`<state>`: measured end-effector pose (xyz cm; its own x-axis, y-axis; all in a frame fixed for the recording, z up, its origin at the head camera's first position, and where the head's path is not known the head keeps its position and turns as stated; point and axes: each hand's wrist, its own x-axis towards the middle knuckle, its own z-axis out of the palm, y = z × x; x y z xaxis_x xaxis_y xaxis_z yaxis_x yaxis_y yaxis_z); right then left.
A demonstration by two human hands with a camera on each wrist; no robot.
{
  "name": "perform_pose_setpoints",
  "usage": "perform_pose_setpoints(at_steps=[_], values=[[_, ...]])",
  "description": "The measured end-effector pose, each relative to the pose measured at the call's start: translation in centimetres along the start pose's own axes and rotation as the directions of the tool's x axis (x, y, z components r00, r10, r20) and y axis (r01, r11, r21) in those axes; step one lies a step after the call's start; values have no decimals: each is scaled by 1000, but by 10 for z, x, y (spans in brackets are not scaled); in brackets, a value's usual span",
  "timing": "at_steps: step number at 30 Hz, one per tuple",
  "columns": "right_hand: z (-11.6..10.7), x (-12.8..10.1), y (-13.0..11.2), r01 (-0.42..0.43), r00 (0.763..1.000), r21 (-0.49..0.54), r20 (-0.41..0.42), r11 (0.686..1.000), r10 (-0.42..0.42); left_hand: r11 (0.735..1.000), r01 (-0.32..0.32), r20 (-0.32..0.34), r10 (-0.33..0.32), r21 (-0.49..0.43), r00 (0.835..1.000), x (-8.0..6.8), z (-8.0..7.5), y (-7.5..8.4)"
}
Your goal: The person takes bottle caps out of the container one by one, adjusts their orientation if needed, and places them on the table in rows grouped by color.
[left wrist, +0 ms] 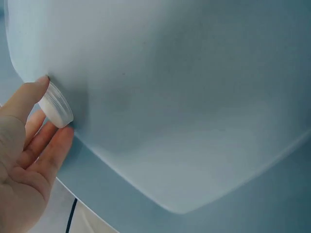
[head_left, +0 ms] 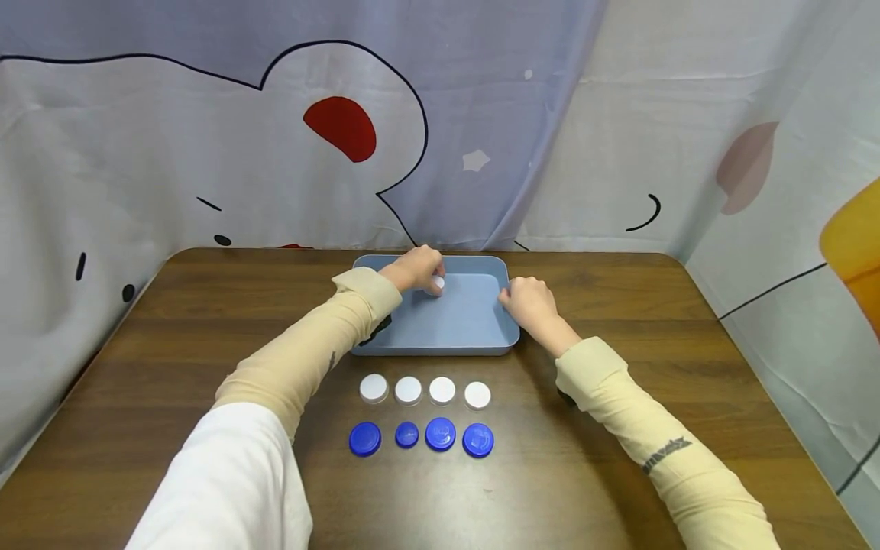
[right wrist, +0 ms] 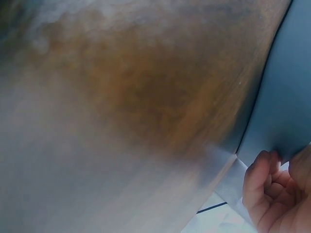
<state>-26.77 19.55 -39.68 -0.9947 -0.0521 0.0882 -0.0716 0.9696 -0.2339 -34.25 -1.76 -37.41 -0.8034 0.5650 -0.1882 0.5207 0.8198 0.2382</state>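
A blue-grey tray (head_left: 474,336) lies on the wooden table (head_left: 172,344). My left hand (head_left: 415,269) reaches into its far left part and pinches a white cap (head_left: 438,283) between thumb and fingers; the ribbed white cap (left wrist: 56,104) is seen close up against the tray floor (left wrist: 194,107). My right hand (head_left: 531,302) grips the tray's right rim (right wrist: 286,116), fingers curled over the edge. In front of the tray lie a row of white caps (head_left: 425,391) and a row of blue caps (head_left: 421,438).
Printed fabric (head_left: 275,137) hangs around the table's back and sides. Bare wood stretches left and right of the tray and caps. Both cream sleeves (head_left: 302,359) cross the table toward the tray.
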Motion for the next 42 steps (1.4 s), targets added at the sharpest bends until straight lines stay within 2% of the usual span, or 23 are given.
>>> perform_pose_setpoints(at_steps=[5, 12, 23, 27, 36, 42], values=[[0, 0, 2, -6, 1000, 2, -4, 1000, 6, 997, 43, -29, -45, -61, 999, 2, 2, 1], [0, 0, 1, 2, 1000, 5, 3, 1000, -2, 992, 83, -23, -85, -92, 996, 0, 4, 0], [-2, 0, 1, 8, 1000, 1, 3, 1000, -8, 999, 39, -74, -42, -37, 996, -2, 5, 2], [-2, 1, 2, 3, 1000, 1, 10, 1000, -3, 999, 36, -98, -38, -30, 994, -4, 4, 7], [-4, 0, 1, -8, 1000, 0, 25, 1000, 8, 999, -15, -162, 9, -34, 987, -15, 0, 22], [-4, 1, 0, -4, 1000, 1, 16, 1000, 4, 997, -64, -169, 55, -48, 984, -24, -5, 32]])
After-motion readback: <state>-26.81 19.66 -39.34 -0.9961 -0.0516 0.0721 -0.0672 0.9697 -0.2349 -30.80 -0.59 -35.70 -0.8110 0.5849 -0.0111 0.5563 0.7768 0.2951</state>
